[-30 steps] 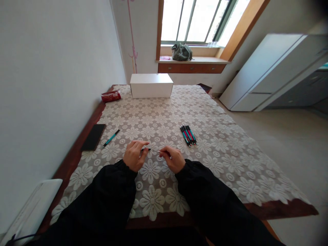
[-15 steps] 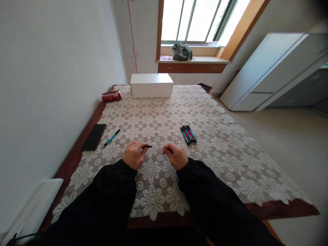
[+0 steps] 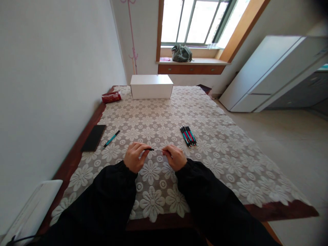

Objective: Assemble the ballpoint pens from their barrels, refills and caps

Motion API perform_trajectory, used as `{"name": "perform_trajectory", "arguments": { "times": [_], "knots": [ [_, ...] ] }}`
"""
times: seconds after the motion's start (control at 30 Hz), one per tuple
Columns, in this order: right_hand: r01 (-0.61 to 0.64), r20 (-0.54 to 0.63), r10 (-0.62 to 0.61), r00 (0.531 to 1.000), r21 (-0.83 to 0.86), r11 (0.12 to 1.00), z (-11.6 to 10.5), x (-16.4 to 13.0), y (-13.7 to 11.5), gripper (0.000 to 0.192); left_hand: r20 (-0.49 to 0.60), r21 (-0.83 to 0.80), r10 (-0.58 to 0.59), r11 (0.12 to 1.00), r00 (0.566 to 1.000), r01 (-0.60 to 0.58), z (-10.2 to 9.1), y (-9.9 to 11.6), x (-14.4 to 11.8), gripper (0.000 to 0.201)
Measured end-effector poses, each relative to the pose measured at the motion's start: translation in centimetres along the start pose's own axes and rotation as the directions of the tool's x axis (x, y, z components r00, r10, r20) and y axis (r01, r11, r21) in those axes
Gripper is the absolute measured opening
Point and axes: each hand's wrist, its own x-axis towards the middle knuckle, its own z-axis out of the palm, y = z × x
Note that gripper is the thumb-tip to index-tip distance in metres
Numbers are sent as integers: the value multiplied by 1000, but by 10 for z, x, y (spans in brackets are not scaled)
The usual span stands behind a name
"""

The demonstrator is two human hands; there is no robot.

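We cannot see clearly the small thing between our two hands: it is a thin pen part, dark at its left end and pale or metallic at its right end, and most of it is hidden inside our fingers. Whether it is one piece or two joined pieces, we cannot tell. Our sleeves are cut off by the bottom edge of the view.

Our left hand is closed narrow around the dark end, the fingertips pinching it. Our right hand is also closed, pinching the pale end. Both hands are near the front edge of the counter, about in the middle, just above the lace cloth.

A bundle of pens lies to the right of our hands. One teal pen lies toward the left edge, beside a dark phone. A white box stands at the far edge.
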Motion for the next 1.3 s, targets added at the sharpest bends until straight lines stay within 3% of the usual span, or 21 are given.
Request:
{"name": "perform_trajectory", "arguments": {
  "times": [0.4, 0.6, 0.97, 1.3],
  "knots": [
    [34, 78, -27, 997, -89, 995, 4, -3, 5, 11, 22, -1, 52, 999, 998, -52, 2, 2, -2, 15],
    [32, 131, -25, 991, -54, 998, 6, -3, 1, 14, 68, -39, 85, 996, 994, -83, 2, 5, -2, 13],
    [45, 172, -71, 983, 148, 988, 12, -9, -15, 46, 50, -186, 47, 982, 998, -37, 6, 9, -5, 10],
    [-96, 205, 49, 978, 223, 970, 8, -8, -18, 19, 9, -354, -63, 933, 998, 62, 1, 21, -5, 10]
  ]
}}
